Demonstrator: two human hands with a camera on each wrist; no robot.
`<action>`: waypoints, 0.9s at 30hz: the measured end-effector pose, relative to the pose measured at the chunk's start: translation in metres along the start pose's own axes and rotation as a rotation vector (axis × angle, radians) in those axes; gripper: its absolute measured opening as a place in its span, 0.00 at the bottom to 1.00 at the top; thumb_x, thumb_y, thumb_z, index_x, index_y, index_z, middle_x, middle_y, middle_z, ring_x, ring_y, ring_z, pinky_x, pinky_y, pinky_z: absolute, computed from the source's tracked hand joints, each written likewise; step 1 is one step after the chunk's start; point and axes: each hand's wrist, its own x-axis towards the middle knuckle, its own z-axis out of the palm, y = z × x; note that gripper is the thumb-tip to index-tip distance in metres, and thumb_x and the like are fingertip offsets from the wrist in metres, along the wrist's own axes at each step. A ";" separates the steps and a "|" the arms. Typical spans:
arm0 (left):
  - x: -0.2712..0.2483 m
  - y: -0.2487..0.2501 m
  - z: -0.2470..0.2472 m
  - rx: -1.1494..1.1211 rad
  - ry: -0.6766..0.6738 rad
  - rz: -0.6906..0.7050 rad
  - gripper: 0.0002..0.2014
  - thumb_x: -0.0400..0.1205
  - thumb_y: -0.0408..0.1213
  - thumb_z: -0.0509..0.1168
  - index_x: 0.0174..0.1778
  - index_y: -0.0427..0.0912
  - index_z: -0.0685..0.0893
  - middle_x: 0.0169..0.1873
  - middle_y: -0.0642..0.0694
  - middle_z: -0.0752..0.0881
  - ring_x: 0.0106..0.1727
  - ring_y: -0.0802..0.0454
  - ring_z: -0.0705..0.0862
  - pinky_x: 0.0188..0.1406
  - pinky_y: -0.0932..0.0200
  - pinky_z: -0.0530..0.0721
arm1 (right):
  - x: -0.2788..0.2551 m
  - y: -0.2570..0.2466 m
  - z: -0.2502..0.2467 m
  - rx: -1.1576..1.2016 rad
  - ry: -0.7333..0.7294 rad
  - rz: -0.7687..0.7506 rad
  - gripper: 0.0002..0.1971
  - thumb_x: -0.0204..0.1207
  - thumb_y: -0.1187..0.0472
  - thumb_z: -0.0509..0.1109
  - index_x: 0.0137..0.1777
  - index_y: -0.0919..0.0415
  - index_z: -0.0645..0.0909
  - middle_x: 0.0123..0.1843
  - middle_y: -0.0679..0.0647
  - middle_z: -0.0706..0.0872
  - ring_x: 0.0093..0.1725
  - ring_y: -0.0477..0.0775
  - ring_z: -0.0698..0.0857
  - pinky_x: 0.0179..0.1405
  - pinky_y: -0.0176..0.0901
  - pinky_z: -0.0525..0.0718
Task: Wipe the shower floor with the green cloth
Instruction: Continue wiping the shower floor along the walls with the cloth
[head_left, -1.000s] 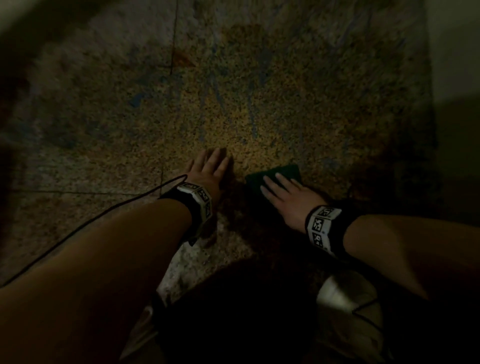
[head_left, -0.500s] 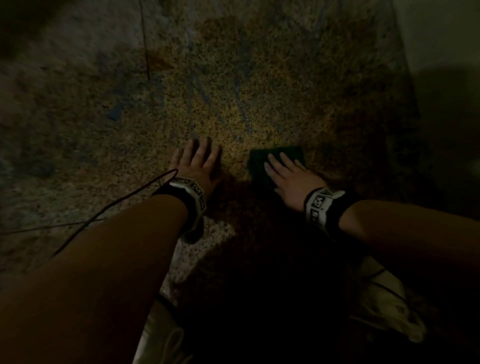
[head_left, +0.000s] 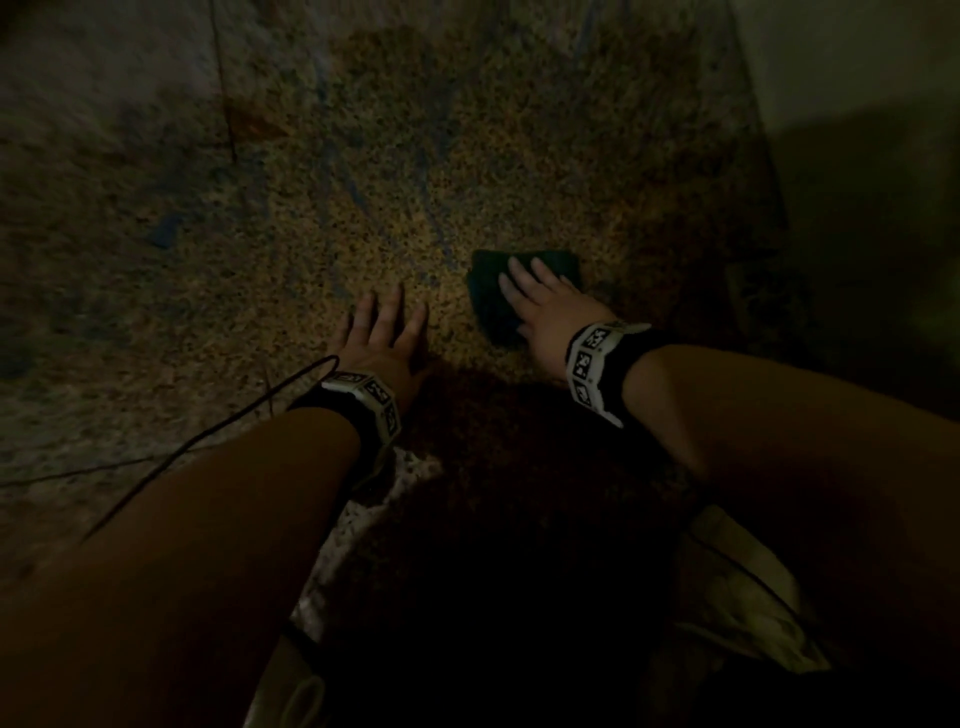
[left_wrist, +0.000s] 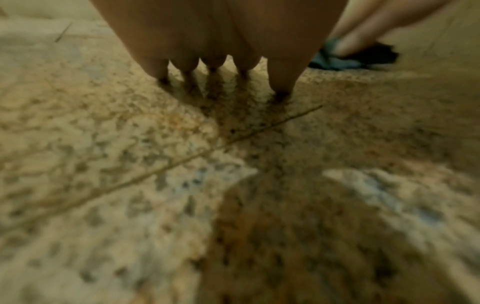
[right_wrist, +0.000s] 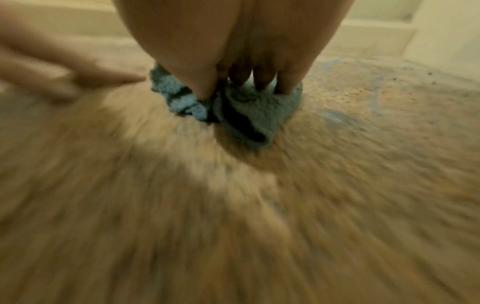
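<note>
right hand (head_left: 550, 306) flat, pressing green cloth (head_left: 491, 306) | left hand (head_left: 379, 338) spread on floor (head_left: 363, 208)

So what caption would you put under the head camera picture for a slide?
Right hand presses the green cloth onto the speckled shower floor while the left hand braces flat beside it.

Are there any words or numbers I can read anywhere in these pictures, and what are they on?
There are no words, numbers or brand names to read.
The wristband on the left hand and the wristband on the right hand carry only black-and-white square code patterns, not letters.
The green cloth and the speckled shower floor bear no writing; the wrist views are blurred.
</note>
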 end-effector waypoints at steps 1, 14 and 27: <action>-0.001 0.000 -0.001 -0.010 -0.003 -0.002 0.35 0.85 0.60 0.46 0.81 0.57 0.32 0.79 0.50 0.27 0.81 0.44 0.30 0.82 0.45 0.39 | 0.002 -0.001 -0.003 0.015 0.000 0.007 0.29 0.89 0.57 0.47 0.84 0.54 0.35 0.84 0.50 0.30 0.83 0.55 0.35 0.82 0.50 0.44; 0.008 0.029 -0.014 -0.021 0.003 0.040 0.34 0.87 0.55 0.47 0.82 0.53 0.34 0.80 0.51 0.27 0.81 0.44 0.31 0.80 0.45 0.39 | -0.053 0.025 0.046 -0.105 -0.138 -0.095 0.35 0.86 0.59 0.53 0.83 0.55 0.32 0.83 0.54 0.29 0.82 0.61 0.32 0.80 0.53 0.38; 0.006 0.027 -0.018 0.155 -0.031 0.020 0.36 0.87 0.53 0.49 0.81 0.54 0.30 0.79 0.51 0.25 0.80 0.44 0.28 0.80 0.46 0.37 | -0.022 0.030 0.020 -0.041 -0.029 0.066 0.30 0.88 0.55 0.46 0.84 0.57 0.34 0.84 0.54 0.31 0.83 0.62 0.36 0.81 0.53 0.44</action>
